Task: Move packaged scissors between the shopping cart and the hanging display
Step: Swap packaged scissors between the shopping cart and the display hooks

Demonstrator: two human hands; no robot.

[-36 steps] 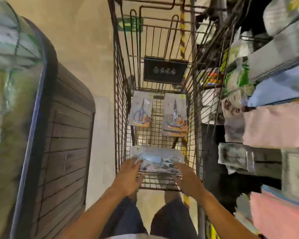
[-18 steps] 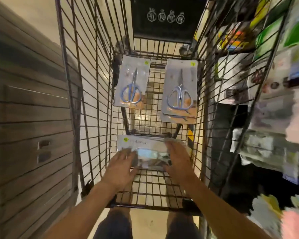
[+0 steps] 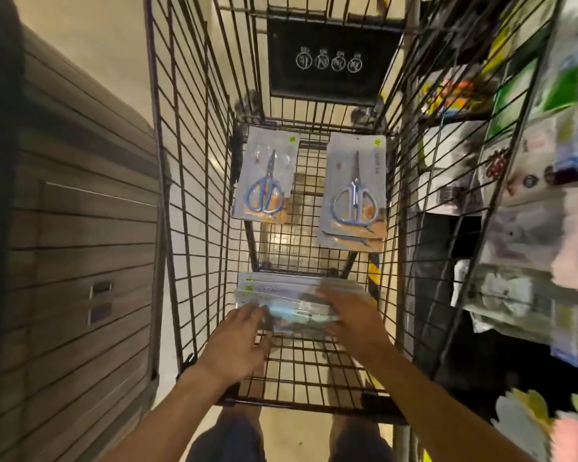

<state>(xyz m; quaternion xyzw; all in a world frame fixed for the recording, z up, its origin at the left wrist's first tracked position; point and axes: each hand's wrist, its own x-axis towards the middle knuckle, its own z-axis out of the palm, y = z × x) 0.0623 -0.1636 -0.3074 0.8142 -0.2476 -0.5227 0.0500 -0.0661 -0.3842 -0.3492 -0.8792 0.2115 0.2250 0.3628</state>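
Grip unsettled: left hand (image 3: 237, 341) touches the scissor packs (image 3: 281, 295) with straight fingers, right hand (image 3: 351, 323) too blurred to tell, at the cart's (image 3: 194, 195) near end. Next, I'd guess, clasp one and lift.

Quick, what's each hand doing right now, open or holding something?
Left hand: open, fingertips touching the near scissors pack.
Right hand: open, resting flat on that pack.

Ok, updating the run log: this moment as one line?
scene: shopping cart | left hand: touches near scissors stack | right hand: rests on it | beyond: left pack, right pile
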